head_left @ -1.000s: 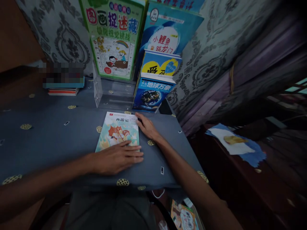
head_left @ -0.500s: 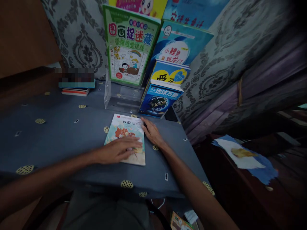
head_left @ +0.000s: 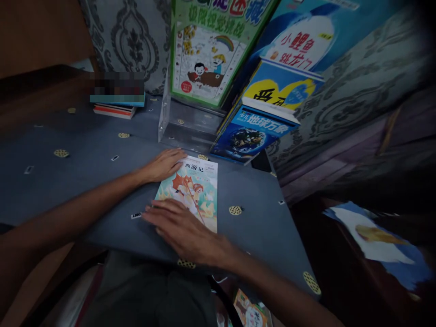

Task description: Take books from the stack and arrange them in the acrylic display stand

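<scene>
A thin book with a pale cover and an orange-red figure (head_left: 200,193) lies flat on the dark patterned tablecloth (head_left: 112,190). My left hand (head_left: 165,164) rests at the book's upper left corner, fingers stretched out over its edge. Across the lower left edge of the book reaches my right hand (head_left: 182,227), its fingers extended and slightly apart, hiding the lower left corner. Neither hand is closed round anything.
Behind the book stands a clear rack (head_left: 190,129) holding a green picture book (head_left: 211,59) and a blue globe book (head_left: 247,136). A small stack of books (head_left: 114,110) lies at the back left. Cloth or paper (head_left: 378,240) lies to the right.
My left hand has moved from the middle of the cover to its upper left corner. My right hand has come from the upper right edge to the lower left. The view has shifted closer.
</scene>
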`<action>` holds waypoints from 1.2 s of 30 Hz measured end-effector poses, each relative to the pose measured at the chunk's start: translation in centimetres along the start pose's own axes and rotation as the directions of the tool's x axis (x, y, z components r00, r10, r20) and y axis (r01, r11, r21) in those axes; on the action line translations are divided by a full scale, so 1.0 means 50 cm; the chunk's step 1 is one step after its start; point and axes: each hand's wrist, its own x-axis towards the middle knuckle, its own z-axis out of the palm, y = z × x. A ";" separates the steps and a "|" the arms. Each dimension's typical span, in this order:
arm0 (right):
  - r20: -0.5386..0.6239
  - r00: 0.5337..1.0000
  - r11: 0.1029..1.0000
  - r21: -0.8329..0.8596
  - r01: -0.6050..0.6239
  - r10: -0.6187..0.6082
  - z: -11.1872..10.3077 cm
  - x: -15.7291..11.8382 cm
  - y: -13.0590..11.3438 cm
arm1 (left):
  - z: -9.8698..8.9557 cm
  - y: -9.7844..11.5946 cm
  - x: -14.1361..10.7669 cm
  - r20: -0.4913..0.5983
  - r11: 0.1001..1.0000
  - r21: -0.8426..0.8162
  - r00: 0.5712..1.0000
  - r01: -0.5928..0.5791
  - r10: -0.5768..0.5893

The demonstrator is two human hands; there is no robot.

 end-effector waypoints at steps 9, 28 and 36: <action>0.074 0.997 0.983 -0.185 -0.008 0.022 0.028 -0.044 0.004 | -0.003 0.001 0.000 -0.018 1.000 0.018 1.000 -0.024 0.024; -0.315 0.785 0.843 0.123 -0.524 0.534 0.000 -0.113 0.113 | -0.039 0.069 -0.030 -0.081 0.946 0.131 0.954 0.298 -0.289; -0.408 0.728 0.820 0.104 -0.562 0.551 0.004 -0.064 0.158 | -0.029 0.028 -0.010 -0.037 0.491 -0.809 0.807 0.322 -0.590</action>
